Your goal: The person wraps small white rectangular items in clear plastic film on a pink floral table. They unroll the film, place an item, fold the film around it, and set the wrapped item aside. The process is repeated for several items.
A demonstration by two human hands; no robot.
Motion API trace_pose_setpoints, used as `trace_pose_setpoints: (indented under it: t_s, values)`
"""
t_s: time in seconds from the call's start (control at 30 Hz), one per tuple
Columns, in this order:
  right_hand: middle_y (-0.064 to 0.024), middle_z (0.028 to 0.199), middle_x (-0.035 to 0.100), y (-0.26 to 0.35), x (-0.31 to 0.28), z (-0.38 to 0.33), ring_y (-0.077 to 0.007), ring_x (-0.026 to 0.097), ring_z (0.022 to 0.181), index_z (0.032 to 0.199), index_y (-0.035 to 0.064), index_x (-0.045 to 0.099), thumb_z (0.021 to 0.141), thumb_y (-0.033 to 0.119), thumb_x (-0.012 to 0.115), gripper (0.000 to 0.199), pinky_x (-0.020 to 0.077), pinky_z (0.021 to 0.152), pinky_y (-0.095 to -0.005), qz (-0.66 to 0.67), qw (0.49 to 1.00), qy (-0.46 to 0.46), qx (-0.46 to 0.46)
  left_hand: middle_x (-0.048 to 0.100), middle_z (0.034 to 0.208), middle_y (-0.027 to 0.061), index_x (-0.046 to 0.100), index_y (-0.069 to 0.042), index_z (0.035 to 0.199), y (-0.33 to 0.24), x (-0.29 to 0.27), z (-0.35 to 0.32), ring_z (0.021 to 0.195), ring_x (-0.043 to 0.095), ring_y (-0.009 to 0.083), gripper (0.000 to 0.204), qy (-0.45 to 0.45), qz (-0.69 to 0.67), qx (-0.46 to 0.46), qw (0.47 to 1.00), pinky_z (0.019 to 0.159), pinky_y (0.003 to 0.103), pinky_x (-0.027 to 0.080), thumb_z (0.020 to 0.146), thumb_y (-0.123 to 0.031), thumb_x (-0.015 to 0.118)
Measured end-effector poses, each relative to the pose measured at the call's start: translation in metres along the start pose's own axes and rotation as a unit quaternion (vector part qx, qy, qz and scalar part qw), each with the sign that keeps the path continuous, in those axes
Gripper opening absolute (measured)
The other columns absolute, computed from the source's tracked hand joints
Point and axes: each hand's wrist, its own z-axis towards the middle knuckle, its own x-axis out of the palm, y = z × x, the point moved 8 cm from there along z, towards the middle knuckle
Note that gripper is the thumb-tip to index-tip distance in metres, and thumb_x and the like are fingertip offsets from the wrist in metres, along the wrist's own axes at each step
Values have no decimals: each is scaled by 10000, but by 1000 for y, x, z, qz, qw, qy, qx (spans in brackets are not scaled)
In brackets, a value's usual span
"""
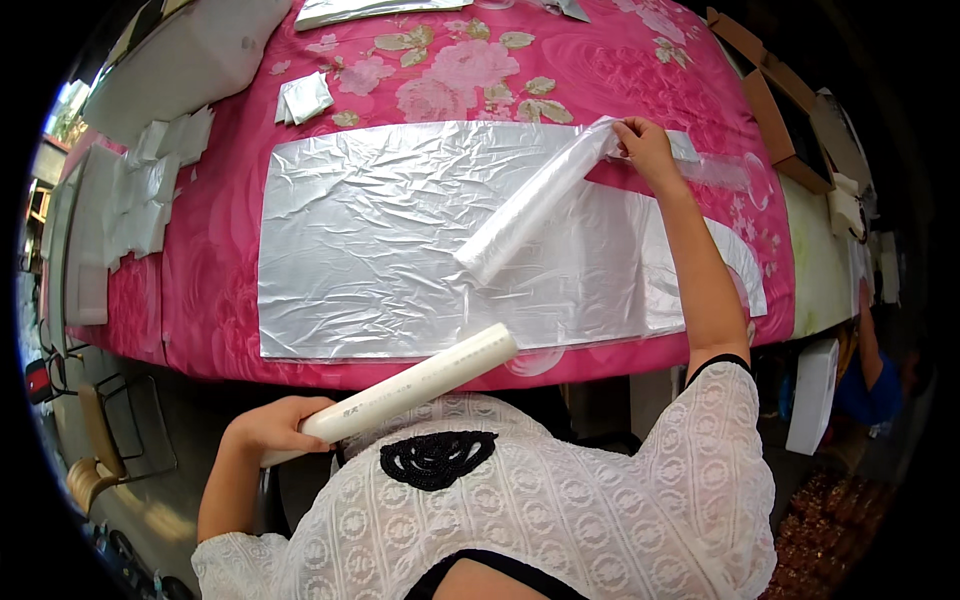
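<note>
My left hand (270,425) grips one end of a white plastic pipe (420,383), held low in front of my chest with its far end reaching the table's near edge. My right hand (648,148) is stretched out over the table and holds the far end of a roll of thin translucent plastic (535,202) that slants down toward me. The roll lies on a large crinkled silver foil sheet (380,240) spread flat on the pink flowered cloth (450,70).
Small folded silver pieces (303,98) lie on the cloth at the back left, with several more (150,190) along the left edge. Another foil sheet (350,10) lies at the far edge. An open cardboard box (775,100) stands at the right. A chair (95,440) is at lower left.
</note>
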Motion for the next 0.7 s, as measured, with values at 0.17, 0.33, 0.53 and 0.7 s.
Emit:
trace_pose_setpoints:
  t_s: [0.17, 0.33, 0.53, 0.7]
  values:
    - [-17, 702, 599, 39, 78, -17, -82, 536, 605, 886, -11, 628, 858, 161, 600, 176, 446, 564, -242, -14, 997, 77, -17, 620, 998, 158, 549, -3, 1117, -128, -20, 32, 929, 599, 298, 532, -61, 401, 119, 906, 834, 356, 459, 631, -165, 692]
    - [-34, 726, 612, 67, 133, -21, -95, 549, 631, 917, -20, 631, 854, 174, 605, 206, 452, 596, -253, -36, 988, 140, -61, 596, 1049, 129, 567, -26, 1078, -197, -15, 62, 919, 588, 308, 437, -294, 615, 270, 680, 842, 403, 464, 673, -134, 689]
    - [-32, 723, 604, 69, 152, -15, -87, 530, 634, 903, -8, 638, 847, 174, 604, 193, 438, 600, -253, -29, 979, 189, -71, 529, 1173, 146, 528, 6, 1148, -159, 17, 96, 1059, 528, 286, 527, -163, 607, 404, 665, 930, 387, 435, 715, -250, 686]
    - [-99, 788, 630, 67, 142, -8, -192, 591, 716, 924, 2, 641, 835, 168, 599, 193, 469, 678, -317, -104, 976, 152, -119, 252, 1441, 215, 302, 57, 1347, -135, 32, 106, 1347, 234, 333, 815, -157, 619, 345, 688, 1101, 432, 173, 827, -555, 436]
